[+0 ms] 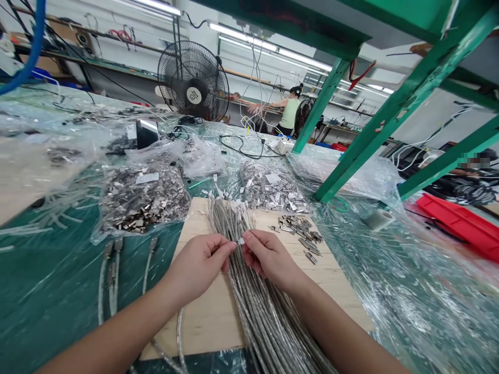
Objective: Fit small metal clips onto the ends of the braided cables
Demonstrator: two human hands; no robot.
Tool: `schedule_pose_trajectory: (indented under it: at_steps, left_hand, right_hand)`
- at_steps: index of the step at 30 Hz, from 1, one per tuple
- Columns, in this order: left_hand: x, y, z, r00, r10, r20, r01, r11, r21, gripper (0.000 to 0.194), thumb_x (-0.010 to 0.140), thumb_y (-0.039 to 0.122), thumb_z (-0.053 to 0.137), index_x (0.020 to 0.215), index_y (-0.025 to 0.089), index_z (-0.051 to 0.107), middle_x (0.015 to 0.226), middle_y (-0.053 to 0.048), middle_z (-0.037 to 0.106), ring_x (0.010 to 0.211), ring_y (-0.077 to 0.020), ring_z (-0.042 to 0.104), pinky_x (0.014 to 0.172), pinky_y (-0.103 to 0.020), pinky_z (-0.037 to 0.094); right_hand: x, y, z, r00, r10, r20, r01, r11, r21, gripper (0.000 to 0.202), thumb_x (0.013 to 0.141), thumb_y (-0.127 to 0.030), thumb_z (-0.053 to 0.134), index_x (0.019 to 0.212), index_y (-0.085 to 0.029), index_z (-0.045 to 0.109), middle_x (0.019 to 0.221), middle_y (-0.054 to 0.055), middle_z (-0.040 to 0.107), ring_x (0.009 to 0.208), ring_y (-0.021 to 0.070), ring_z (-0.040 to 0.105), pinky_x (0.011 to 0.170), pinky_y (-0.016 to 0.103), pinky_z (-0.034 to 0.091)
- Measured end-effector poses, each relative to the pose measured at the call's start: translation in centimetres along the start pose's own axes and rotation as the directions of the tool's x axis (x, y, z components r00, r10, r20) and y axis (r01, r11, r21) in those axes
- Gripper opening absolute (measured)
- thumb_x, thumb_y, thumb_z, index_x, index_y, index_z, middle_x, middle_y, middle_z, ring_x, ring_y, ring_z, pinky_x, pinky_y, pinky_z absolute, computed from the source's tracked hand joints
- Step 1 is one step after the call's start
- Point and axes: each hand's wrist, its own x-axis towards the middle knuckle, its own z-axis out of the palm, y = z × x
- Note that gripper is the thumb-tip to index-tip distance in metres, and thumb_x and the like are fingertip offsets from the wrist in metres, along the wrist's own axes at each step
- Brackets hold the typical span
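Note:
My left hand and my right hand meet over a thick bundle of grey, clear-jacketed cables. Thumb and forefinger of each hand are pinched together. Between the fingertips shows a small white-and-metal connector piece, gripped from the right by my right hand. My left hand pinches what seems to be a cable end, mostly hidden by the fingers. One cable hangs below my left wrist. Under the bundle lies a wooden board. Several small metal connector parts are scattered right of my right hand.
Two plastic bags of metal parts, a left bag and a right bag, lie behind the board. Cables with metal plugs rest at left. Green posts, a fan, a red bin and a person are farther off.

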Motion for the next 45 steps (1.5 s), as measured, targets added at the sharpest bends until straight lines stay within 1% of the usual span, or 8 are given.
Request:
schedule_pose_trajectory:
  at_steps: [3,6,12,19,27,34,40,45]
  left_hand:
    - [-0.1,0.1,0.0,0.999,0.028,-0.022,-0.027,1.0,0.016,0.041,0.091,0.044,0.045,0.061,0.019,0.057,0.056,0.004,0.057,0.054,-0.0124,0.047,0.054,-0.023,0.033]
    - [-0.3,0.1,0.0,0.991,0.108,-0.073,-0.098,0.987,0.128,0.037,0.093,0.042,0.044,0.067,0.02,0.059,0.059,0.004,0.058,0.054,-0.0122,0.05,0.054,-0.023,0.033]
    - [-1.0,-0.1,0.6,0.972,0.221,-0.074,-0.181,0.916,0.358,0.031,0.095,0.037,0.04,0.085,0.021,0.064,0.066,0.001,0.063,0.058,-0.0148,0.055,0.055,-0.026,0.031]
    - [-0.7,0.1,1.1,0.994,0.096,0.048,-0.092,0.993,-0.079,0.025,0.095,0.031,0.04,0.096,0.023,0.063,0.078,0.002,0.065,0.077,-0.017,0.063,0.066,-0.024,0.043]
    - [-1.0,0.3,1.1,0.988,0.145,0.057,-0.15,0.984,0.098,0.026,0.096,0.03,0.04,0.106,0.027,0.064,0.085,0.002,0.068,0.075,-0.0169,0.063,0.064,-0.025,0.042]
    - [-1.5,0.9,1.1,0.965,0.224,0.135,-0.223,0.975,-0.017,0.034,0.099,0.03,0.036,0.128,0.03,0.052,0.115,0.001,0.065,0.101,-0.0175,0.06,0.085,-0.025,0.044]
    - [-1.6,1.0,1.2,0.974,0.173,0.143,-0.174,0.985,0.0,0.031,0.099,0.032,0.034,0.121,0.027,0.055,0.095,0.0,0.066,0.084,-0.0175,0.061,0.074,-0.026,0.044]
    - [-1.0,0.2,0.9,0.992,0.091,0.082,-0.086,0.995,-0.054,0.03,0.098,0.037,0.035,0.111,0.023,0.057,0.071,0.002,0.059,0.068,-0.0162,0.056,0.065,-0.026,0.04]
  right_hand:
    - [-0.1,0.0,0.1,0.999,-0.029,-0.019,0.029,1.0,0.002,0.037,0.094,-0.046,0.045,0.073,-0.017,0.053,0.059,-0.002,0.054,0.037,0.0064,0.041,0.029,0.015,0.028]
    - [-0.3,0.3,0.6,0.976,-0.139,-0.168,0.126,0.989,-0.083,0.022,0.091,-0.04,0.054,0.093,-0.019,0.058,0.07,-0.001,0.058,0.047,0.0089,0.052,0.036,0.016,0.039]
    - [-0.3,1.2,1.3,0.935,-0.229,-0.272,0.155,0.951,-0.266,0.026,0.089,-0.03,0.056,0.112,-0.02,0.06,0.083,0.003,0.067,0.067,0.015,0.063,0.05,0.022,0.047]
    - [-0.3,1.1,1.2,0.914,-0.301,-0.272,0.188,0.908,-0.373,0.026,0.085,-0.022,0.056,0.11,-0.017,0.063,0.083,0.003,0.069,0.07,0.0158,0.065,0.057,0.024,0.051]
    - [-0.8,0.5,1.1,0.864,-0.462,-0.202,0.262,0.753,-0.603,0.04,0.083,-0.014,0.052,0.122,-0.017,0.058,0.104,0.007,0.068,0.08,0.0174,0.065,0.067,0.027,0.054]
    - [-0.7,0.6,0.9,0.864,-0.462,-0.2,0.255,0.745,-0.616,0.046,0.081,-0.012,0.052,0.127,-0.016,0.051,0.105,0.006,0.069,0.089,0.0206,0.067,0.083,0.034,0.054]
    - [-0.6,0.4,0.7,0.885,-0.422,-0.195,0.235,0.768,-0.595,0.037,0.082,-0.012,0.051,0.118,-0.017,0.057,0.096,0.006,0.071,0.083,0.0208,0.069,0.078,0.033,0.055]
    - [-0.4,0.8,1.1,0.89,-0.372,-0.265,0.292,0.909,-0.298,0.035,0.086,-0.017,0.053,0.121,-0.017,0.054,0.109,0.009,0.068,0.092,0.0189,0.067,0.084,0.031,0.053]
